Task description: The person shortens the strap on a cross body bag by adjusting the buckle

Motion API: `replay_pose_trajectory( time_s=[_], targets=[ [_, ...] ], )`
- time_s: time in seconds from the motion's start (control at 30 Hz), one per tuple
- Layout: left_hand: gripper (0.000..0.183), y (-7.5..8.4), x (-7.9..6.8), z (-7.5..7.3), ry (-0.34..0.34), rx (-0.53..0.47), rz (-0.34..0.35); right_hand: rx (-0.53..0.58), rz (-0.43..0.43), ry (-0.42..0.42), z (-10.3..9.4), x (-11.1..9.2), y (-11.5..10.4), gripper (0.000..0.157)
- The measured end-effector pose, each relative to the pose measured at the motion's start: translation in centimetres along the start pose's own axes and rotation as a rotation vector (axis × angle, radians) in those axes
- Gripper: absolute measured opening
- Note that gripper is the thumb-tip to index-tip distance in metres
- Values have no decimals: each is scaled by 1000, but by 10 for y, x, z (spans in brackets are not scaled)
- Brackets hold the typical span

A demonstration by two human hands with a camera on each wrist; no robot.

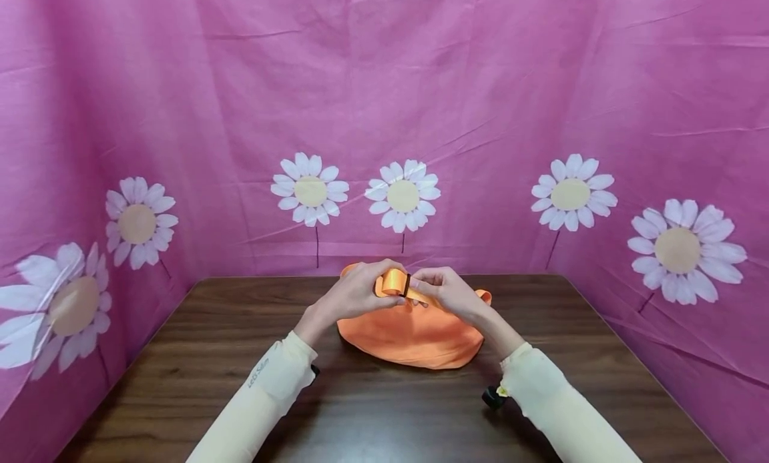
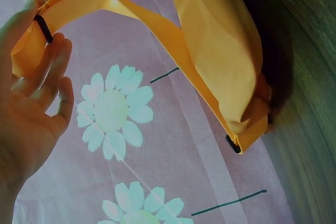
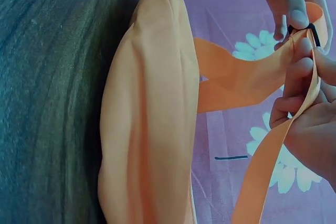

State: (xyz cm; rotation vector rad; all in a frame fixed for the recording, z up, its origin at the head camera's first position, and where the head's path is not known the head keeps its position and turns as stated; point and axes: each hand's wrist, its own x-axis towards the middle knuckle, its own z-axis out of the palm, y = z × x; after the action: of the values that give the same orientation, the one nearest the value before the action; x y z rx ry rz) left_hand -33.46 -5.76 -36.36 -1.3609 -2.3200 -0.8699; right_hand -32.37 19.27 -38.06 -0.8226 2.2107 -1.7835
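An orange fabric bag (image 1: 414, 343) rests on the table with its orange strap (image 3: 265, 166) lifted in front of me. A black slider buckle (image 1: 406, 285) sits on the raised strap, and the webbing makes a loop through it. My left hand (image 1: 360, 291) holds the buckle and the looped webbing between thumb and fingers. Just to its right, my right hand (image 1: 447, 291) pinches the strap close beside the buckle. In the right wrist view the left thumb lies on the buckle's edge. A second black buckle (image 2: 232, 144) shows low on the strap, near the bag.
The dark wooden table (image 1: 240, 343) extends around the bag. A pink cloth (image 1: 480, 83) printed with white daisies hangs behind and at both sides. A small black object (image 1: 494, 397) is at the right wrist.
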Motion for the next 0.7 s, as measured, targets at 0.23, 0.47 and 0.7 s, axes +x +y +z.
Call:
replay_pose_trajectory(
  time_s=[0.23, 0.47, 0.7],
  targets=[
    [60, 6, 0, 5, 24, 33, -39, -60, 23, 42, 2, -3, -9, 31],
    [69, 5, 1, 7, -14, -246, -45, 108, -11, 3, 1, -8, -26, 27],
    [37, 7, 2, 4, 40, -210, 9, 140, -33, 22, -3, -13, -38, 24]
  ],
)
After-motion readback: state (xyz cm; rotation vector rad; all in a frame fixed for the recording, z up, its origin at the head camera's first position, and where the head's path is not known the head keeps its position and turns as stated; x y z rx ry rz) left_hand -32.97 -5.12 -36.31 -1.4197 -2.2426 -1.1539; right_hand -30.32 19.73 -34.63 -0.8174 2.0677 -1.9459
